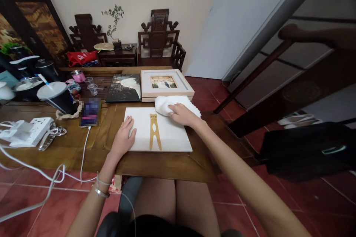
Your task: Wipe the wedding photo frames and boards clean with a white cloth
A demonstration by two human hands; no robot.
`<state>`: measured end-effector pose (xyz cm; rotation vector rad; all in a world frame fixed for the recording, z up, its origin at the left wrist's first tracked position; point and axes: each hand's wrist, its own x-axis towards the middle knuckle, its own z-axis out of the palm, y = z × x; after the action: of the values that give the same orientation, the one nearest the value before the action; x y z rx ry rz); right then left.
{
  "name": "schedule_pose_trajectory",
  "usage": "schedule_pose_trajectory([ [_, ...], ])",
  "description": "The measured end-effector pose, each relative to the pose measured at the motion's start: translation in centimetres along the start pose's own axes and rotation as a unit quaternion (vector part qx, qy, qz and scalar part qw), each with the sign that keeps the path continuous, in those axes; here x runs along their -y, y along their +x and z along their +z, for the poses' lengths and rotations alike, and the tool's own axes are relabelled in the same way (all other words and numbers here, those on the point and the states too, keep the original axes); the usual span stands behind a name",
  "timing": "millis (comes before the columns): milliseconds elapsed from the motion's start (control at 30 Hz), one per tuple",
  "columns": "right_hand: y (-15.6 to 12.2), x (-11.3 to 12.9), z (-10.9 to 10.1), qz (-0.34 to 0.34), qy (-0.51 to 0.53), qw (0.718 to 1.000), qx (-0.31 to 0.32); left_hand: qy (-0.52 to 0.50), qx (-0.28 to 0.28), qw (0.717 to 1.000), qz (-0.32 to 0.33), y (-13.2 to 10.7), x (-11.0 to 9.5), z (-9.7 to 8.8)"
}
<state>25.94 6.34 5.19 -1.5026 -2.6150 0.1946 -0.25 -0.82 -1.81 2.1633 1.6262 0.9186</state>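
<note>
Brown worktop (167,164) below holds a white board (141,131); my left grip (125,137) lies open on its left edge, my right grip (180,114) clasps a white cloth (162,103) over its far right corner.

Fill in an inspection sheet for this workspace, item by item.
Surface: wooden table, brown, with visible joints and grain.
Work items: white board bearing a gold cat shape; white cloth over its far right corner.
Clutter: phone, cup, clip, power strip left of the board; album and framed photo beyond it.
Hands: left hand on the board's left edge; right hand on the cloth.
Cables: white phone cable drops over the near edge; thicker cable loops nearby.
Surroundings: red tiled floor, carved chair, potted plant.
</note>
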Motion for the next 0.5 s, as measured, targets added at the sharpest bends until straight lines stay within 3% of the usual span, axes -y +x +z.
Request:
schedule_pose_trajectory([
  [133, -1.4, 0.6, 1.8, -0.008, 0.010, 1.000, -0.013, -0.001, -0.008, 1.000, -0.002, 0.0, -0.1, 0.0],
  [267, -6.5, 2.3, 3.1, -0.065, 0.040, 0.997, -0.021, 0.003, -0.008, 1.000, 0.001, 0.0, -0.4, 0.0],
  [400, -11.6, 4.3, 1.1, -0.103, 0.078, 0.991, 0.023, 0.005, -0.003, 1.000, 0.004, 0.0, -0.3, 0.0],
  [500, -12.8, 5.1, -1.3, -0.071, 0.092, 0.991, 0.065, 0.004, -0.004, 1.000, 0.011, 0.0, -0.1, 0.2],
])
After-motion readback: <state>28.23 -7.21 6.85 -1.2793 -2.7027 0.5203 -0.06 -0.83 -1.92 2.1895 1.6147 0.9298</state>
